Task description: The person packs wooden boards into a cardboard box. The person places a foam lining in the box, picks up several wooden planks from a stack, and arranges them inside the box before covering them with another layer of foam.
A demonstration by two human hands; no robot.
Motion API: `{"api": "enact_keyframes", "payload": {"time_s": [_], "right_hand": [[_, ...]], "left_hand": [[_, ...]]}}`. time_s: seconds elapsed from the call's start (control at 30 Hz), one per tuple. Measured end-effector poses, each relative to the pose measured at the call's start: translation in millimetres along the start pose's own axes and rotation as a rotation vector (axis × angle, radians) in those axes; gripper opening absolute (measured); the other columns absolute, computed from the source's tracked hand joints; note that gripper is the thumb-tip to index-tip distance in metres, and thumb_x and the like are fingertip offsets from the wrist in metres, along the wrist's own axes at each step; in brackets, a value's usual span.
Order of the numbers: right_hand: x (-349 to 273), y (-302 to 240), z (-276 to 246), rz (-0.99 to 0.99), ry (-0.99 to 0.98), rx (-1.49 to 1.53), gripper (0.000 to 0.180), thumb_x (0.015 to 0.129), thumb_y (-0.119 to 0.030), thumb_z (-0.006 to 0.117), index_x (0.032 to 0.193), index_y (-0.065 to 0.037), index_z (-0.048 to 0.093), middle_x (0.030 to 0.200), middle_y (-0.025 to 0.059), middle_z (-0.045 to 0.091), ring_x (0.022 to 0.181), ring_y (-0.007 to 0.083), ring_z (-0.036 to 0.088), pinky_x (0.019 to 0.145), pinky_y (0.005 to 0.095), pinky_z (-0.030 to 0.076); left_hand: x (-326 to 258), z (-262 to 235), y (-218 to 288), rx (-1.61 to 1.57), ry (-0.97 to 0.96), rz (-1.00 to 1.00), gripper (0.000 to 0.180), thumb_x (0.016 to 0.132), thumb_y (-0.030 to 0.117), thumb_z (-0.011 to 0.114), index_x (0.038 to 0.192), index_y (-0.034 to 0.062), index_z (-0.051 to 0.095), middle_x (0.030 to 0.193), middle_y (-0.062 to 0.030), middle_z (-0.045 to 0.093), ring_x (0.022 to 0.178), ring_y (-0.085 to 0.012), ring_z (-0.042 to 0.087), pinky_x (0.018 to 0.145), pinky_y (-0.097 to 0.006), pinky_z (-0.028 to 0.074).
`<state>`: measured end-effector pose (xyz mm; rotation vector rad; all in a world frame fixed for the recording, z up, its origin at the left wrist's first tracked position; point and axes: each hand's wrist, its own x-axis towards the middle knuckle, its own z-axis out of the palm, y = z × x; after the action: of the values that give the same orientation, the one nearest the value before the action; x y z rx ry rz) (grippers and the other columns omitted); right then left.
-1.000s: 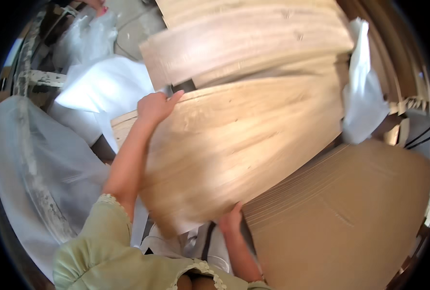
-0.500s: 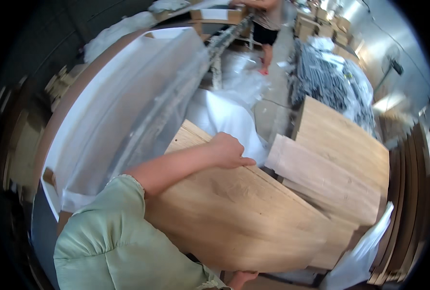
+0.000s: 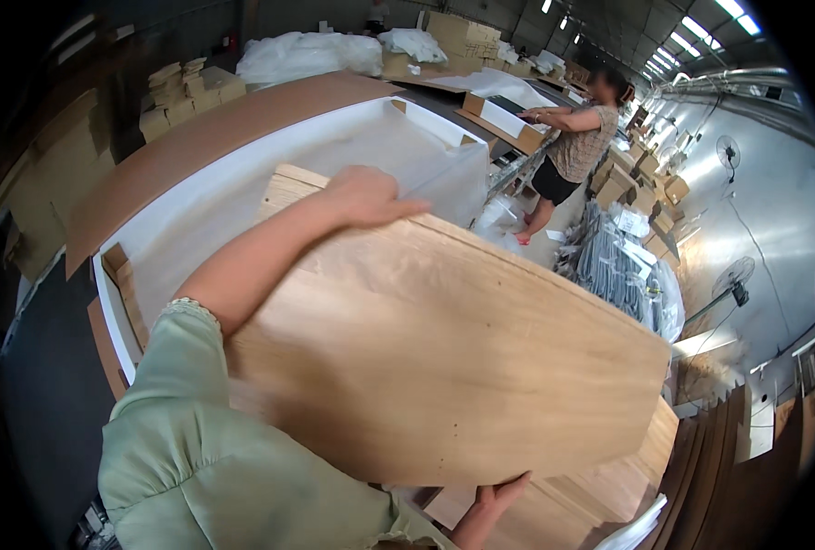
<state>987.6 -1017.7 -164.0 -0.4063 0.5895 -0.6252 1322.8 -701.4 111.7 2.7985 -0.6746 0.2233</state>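
Observation:
A large light-brown wooden panel (image 3: 481, 348), with small holes and a groove along its far edge, is held tilted in front of me. My left hand (image 3: 366, 197) is closed over its far edge, the thumb side pointing right. Under the near edge, my right hand (image 3: 495, 500) grips the panel with its thumb at the rim; its other fingers are mostly hidden. Behind the panel lies an open carton (image 3: 114, 293) with white lining and a translucent sheet (image 3: 242, 197). The panel's upper left part overlaps the carton's near side in view.
More wooden panels (image 3: 554, 513) lie below at the lower right, beside white wrapping (image 3: 637, 527). Brown boards (image 3: 692, 467) stand at the right. A co-worker (image 3: 577, 147) stands at the far table. A plastic-wrapped grey bundle (image 3: 609, 266) and a fan (image 3: 733, 280) are beyond.
Both hands have raised the panel off the other panels and brought it toward the carton. My view has swung left and up, showing more of the carton and the co-worker.

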Motion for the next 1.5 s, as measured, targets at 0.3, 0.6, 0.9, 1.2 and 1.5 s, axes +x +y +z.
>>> {"api": "enact_keyframes", "payload": {"time_s": [0.3, 0.6, 0.9, 1.2, 1.5], "right_hand": [[-10.9, 100.6, 249.6, 0.201, -0.479, -0.369, 0.032, 0.091, -0.020, 0.052, 0.114, 0.001, 0.050, 0.115, 0.0126, 0.058, 0.103, 0.0242, 0.058, 0.086, 0.0387, 0.049], [-11.4, 255.3, 373.6, 0.514, -0.645, -0.604, 0.019, 0.090, -0.016, 0.050, 0.095, 0.001, 0.055, 0.091, 0.0105, 0.063, 0.083, 0.0220, 0.062, 0.072, 0.0338, 0.051], [34.8, 339.9, 408.3, 0.622, -0.692, -0.710, 0.022, 0.089, -0.014, 0.048, 0.105, 0.001, 0.052, 0.102, 0.0123, 0.060, 0.095, 0.0252, 0.059, 0.079, 0.0370, 0.050], [76.9, 399.7, 423.3, 0.683, -0.658, -0.747, 0.032, 0.090, -0.011, 0.041, 0.120, 0.001, 0.044, 0.117, 0.0141, 0.052, 0.108, 0.0289, 0.051, 0.091, 0.0435, 0.043], [110.2, 437.8, 425.1, 0.817, -0.398, -0.703, 0.042, 0.088, -0.016, 0.039, 0.126, 0.002, 0.037, 0.130, 0.0182, 0.043, 0.118, 0.0339, 0.042, 0.101, 0.0508, 0.031]], "left_hand": [[-122.6, -38.6, -310.1, -0.121, 0.124, -0.615, 0.071, 0.081, 0.062, 0.049, 0.069, -0.0068, 0.065, 0.070, -0.0237, 0.062, 0.070, -0.0334, 0.062, 0.068, -0.040, 0.047], [-263.2, -16.2, -459.1, -0.148, 0.154, -1.040, 0.077, 0.078, 0.065, 0.051, 0.081, -0.0113, 0.063, 0.086, -0.0277, 0.063, 0.087, -0.0367, 0.061, 0.079, -0.039, 0.046], [-262.1, 2.9, -521.7, -0.104, 0.226, -1.051, 0.076, 0.079, 0.063, 0.050, 0.078, -0.0122, 0.064, 0.090, -0.0296, 0.062, 0.091, -0.0386, 0.060, 0.082, -0.041, 0.045], [-209.8, 34.1, -573.8, -0.033, 0.189, -1.066, 0.070, 0.080, 0.061, 0.049, 0.084, -0.0061, 0.067, 0.089, -0.0263, 0.063, 0.090, -0.0384, 0.061, 0.081, -0.043, 0.046], [-170.6, 39.5, -569.6, 0.079, 0.150, -1.010, 0.070, 0.083, 0.062, 0.046, 0.085, -0.0044, 0.066, 0.088, -0.0248, 0.063, 0.086, -0.0367, 0.062, 0.078, -0.043, 0.047]]}}
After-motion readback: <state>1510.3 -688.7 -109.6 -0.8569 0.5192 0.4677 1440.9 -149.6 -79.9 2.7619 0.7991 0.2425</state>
